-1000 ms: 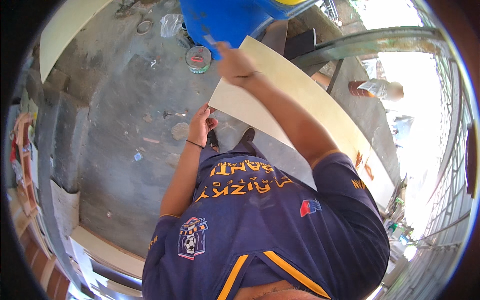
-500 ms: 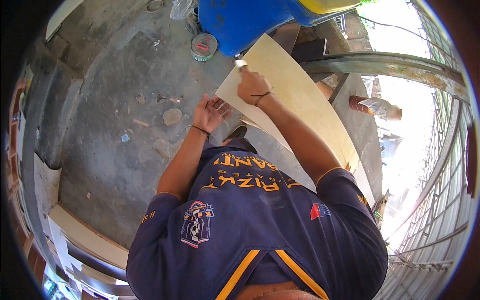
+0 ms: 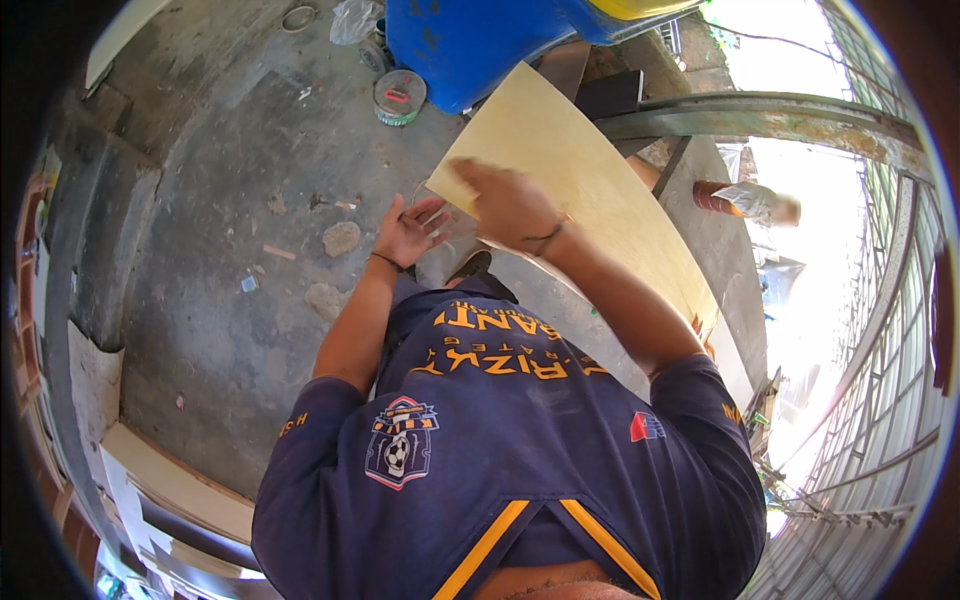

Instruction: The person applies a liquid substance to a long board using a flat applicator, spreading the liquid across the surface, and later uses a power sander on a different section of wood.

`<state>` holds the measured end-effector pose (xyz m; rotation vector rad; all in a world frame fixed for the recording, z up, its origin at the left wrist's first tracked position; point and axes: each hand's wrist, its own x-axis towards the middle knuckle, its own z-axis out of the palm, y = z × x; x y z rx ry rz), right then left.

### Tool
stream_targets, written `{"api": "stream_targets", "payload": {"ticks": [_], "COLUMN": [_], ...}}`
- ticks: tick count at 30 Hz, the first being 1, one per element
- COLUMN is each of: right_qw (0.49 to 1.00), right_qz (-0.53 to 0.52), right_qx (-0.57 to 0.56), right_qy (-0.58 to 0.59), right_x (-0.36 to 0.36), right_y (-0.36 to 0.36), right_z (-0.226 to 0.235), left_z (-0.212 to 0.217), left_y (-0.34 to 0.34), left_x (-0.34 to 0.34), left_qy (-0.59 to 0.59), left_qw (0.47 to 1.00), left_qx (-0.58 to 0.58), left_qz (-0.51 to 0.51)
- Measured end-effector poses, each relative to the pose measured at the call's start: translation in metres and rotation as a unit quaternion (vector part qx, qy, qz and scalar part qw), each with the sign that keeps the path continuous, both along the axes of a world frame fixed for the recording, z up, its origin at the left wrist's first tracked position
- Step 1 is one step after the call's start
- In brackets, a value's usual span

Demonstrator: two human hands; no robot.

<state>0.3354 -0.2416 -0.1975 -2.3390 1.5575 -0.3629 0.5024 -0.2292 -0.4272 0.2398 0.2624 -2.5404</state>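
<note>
Head view: a stained grey concrete floor (image 3: 220,230) spreads out to the left of a long, flat, pale cream board (image 3: 580,160), which slants from ahead of the person down along their right side. The person's dark navy shirt (image 3: 500,430) with orange lettering and trim fills the space on the near side of the board. A big, smooth, bright blue plastic object (image 3: 480,50) stands just beyond the board's far left corner, and a weathered, greyish-green beam (image 3: 790,117) runs off to the right from the board's far edge.

The right hand (image 3: 515,205), blurred, is over the board close to its left end, fingers pointing left; whether they grip anything, I cannot tell. The left hand (image 3: 410,235) is spread, palm turned up and fingers loosely parted, just beside the board's near left corner; no object shows in it, and contact with the edge is unclear.

A reddish-brown rounded container (image 3: 712,196), partly covered in clear plastic, lies to the right of the board. A round tin with a red mark on its lid (image 3: 400,97) stands left of the board. Farther left of it are a rough, light grey lump (image 3: 341,238), a thin pinkish strip (image 3: 279,252) and a small pale blue scrap (image 3: 249,285).
</note>
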Motion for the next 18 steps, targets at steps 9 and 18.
{"api": "stream_targets", "payload": {"ticks": [9,18], "right_qw": [0.961,0.953], "right_qz": [-0.119,-0.161], "right_qx": [0.215,0.181], "right_qy": [0.125,0.184], "right_x": [-0.009,-0.084], "right_y": [0.068,0.019], "right_z": [0.004,-0.034], "left_z": [-0.069,-0.059], "left_y": [0.085,0.171], "left_x": [0.134,0.175], "left_qy": [-0.444,-0.570], "left_qw": [0.891,0.785], "left_qx": [0.040,0.091], "left_qz": [-0.086,-0.224]}}
